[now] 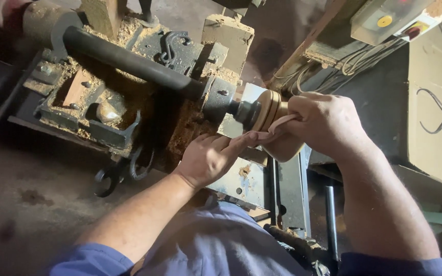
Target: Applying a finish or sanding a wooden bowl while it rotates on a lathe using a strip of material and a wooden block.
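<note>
A round pale wooden piece (271, 108) sits on the end of a dark lathe shaft (134, 62). My right hand (323, 122) is closed over the piece from the right and pinches one end of a thin tan strip (282, 123). My left hand (212, 156) reaches up from below and pinches the other end of that strip just under the wooden piece. The strip runs against the piece's lower edge. Most of the wooden piece's far side is hidden by my right hand.
The lathe bed (93, 102) is covered in sawdust, with bolts and a black handle (172, 46) on it. Black calipers (113, 176) hang below it. A switch box (390, 20) with loose cables (359, 59) sits upper right, a pale board (436, 97) at right.
</note>
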